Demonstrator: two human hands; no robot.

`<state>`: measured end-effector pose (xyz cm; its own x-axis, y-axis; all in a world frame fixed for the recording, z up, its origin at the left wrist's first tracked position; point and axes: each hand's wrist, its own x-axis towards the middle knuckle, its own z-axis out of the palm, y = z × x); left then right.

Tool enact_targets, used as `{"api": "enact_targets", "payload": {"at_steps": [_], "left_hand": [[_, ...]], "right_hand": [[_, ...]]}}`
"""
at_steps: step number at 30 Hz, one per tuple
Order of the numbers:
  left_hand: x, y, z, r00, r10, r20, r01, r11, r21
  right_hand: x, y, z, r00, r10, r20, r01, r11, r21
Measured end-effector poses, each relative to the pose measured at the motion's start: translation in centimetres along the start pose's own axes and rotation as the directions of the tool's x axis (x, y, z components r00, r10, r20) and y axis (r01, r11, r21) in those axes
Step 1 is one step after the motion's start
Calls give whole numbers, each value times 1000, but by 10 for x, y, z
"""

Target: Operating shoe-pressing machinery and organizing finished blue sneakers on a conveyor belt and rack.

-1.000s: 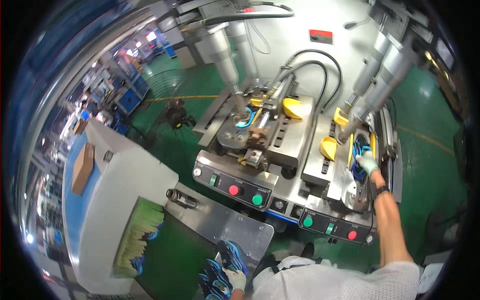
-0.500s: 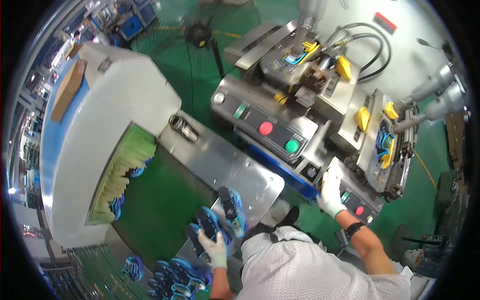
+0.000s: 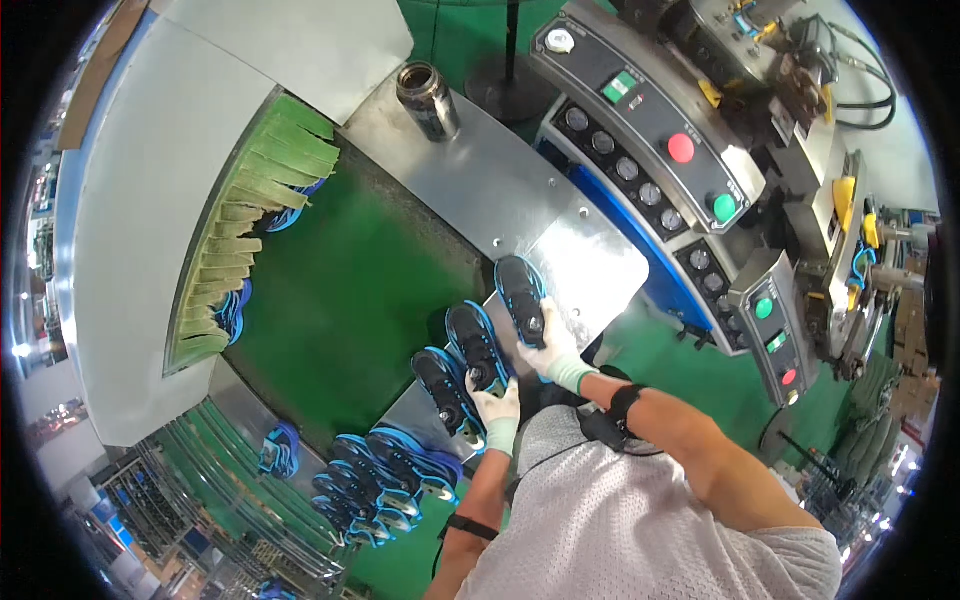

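Observation:
Three black shoes with bright blue soles stand beside the metal plate by my waist. My right hand (image 3: 553,349), in a white glove, is closed round the heel end of the rightmost shoe (image 3: 518,285), which lies over the plate's edge. Also gloved, my left hand (image 3: 494,405) grips the heel end of the middle shoe (image 3: 470,332). Close by its fingers, on the left, is the third shoe (image 3: 438,380). Parts of both hands' fingers are hidden by the shoes.
Several more shoes (image 3: 375,470) stand in a row at lower left, with a lone shoe (image 3: 279,450) on rods. A tunnel opening with green strip flaps (image 3: 255,220) is at left. A dark can (image 3: 428,102) stands on the metal plate (image 3: 490,170). Machine control panels (image 3: 650,120) are at right.
My right hand has left the right-hand control panel and taken hold of the rightmost shoe. My left hand remains at the shoes. The whole view has shifted and turned.

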<state>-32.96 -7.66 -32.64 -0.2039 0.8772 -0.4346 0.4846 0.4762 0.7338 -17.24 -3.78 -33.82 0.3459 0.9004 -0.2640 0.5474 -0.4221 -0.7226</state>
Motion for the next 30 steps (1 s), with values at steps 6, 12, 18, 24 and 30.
{"api": "enact_targets", "payload": {"at_steps": [6,12,18,24,30], "left_hand": [[32,11,-9,989,-106,107,75,963,259],[21,115,8,780,-3,626,-99,987,128],[-59,163,78,386,145,911,-423,906,36],[-197,206,152,-46,155,987,-685,714,-145],[-387,242,180,-464,-117,878,-719,628,-297]], "right_hand": [[6,38,-21,998,21,60,-41,927,372],[-54,27,-143,895,419,154,-403,608,683],[-206,52,-220,717,690,-100,-102,246,964],[-349,62,-250,307,888,-342,336,236,912],[-493,35,-270,-255,901,-351,637,430,639]]}}
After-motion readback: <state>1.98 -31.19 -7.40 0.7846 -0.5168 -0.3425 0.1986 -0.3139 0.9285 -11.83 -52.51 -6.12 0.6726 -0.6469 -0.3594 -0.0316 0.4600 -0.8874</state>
